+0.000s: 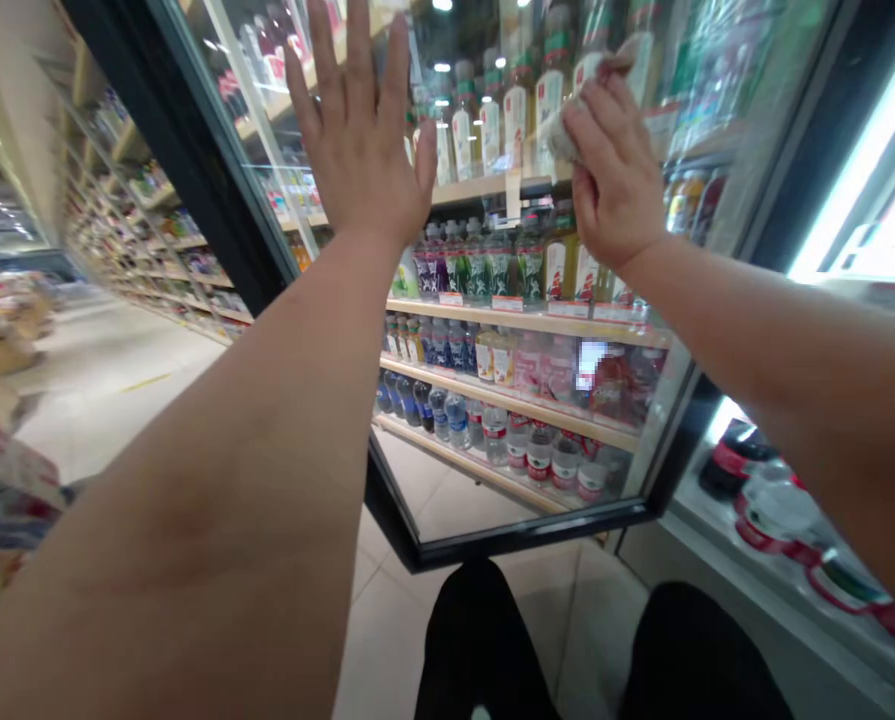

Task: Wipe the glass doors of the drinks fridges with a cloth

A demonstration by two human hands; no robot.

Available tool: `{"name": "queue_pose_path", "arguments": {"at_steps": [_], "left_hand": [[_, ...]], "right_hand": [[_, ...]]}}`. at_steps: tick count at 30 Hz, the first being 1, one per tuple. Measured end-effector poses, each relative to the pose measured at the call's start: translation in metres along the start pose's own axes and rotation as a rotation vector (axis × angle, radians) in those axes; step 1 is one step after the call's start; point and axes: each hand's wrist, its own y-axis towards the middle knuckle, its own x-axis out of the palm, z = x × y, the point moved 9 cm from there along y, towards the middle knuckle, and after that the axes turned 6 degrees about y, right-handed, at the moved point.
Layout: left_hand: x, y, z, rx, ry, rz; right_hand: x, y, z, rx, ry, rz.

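My left hand lies flat against the glass door, its fingers spread and nothing in it. To the right, my right hand presses a crumpled pale cloth to the same pane, fingers closed over it. Part of the cloth is hidden under the palm; a corner sticks out above the knuckles. The door stands swung out in its black frame. Through the pane show shelves of bottled drinks.
Black-trousered knees are below the door's bottom edge. On the right, a lit cooler shelf holds bottles with red labels. Long store shelving runs along the left beside a pale tiled floor. Colourful packages stand at the left edge.
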Motion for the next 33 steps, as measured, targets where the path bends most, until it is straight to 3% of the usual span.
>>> {"name": "queue_pose_path", "arguments": {"at_steps": [4,7,12,14,17,20,24,27,33], "left_hand": [[-0.002,-0.001,0.000,-0.007,-0.040,-0.013],[-0.005,-0.002,0.001,0.001,-0.129,-0.006],[-0.003,-0.002,0.001,-0.001,-0.043,-0.029],[-0.002,-0.003,0.000,-0.020,-0.050,-0.033],[-0.003,-0.003,0.000,-0.040,-0.041,-0.034],[-0.003,-0.003,0.003,-0.022,-0.042,-0.037],[-0.005,-0.002,0.001,-0.030,-0.147,-0.016],[-0.003,-0.003,0.000,-0.026,-0.154,-0.024],[0.000,-0.005,-0.001,-0.019,-0.104,-0.039]], "right_hand": [[0.008,0.001,-0.002,0.032,-0.007,-0.014],[0.015,0.023,-0.014,0.038,-0.037,-0.004],[0.039,0.054,-0.045,-0.064,-0.088,-0.091],[0.041,0.062,-0.042,-0.069,-0.105,-0.096],[0.035,0.070,-0.016,0.070,-0.160,-0.039],[0.030,0.059,-0.004,0.142,-0.207,-0.013],[0.035,0.021,-0.032,-0.035,-0.079,-0.151],[0.035,0.005,-0.038,-0.074,0.025,-0.256],[0.016,0.011,-0.010,0.011,0.019,-0.095]]}}
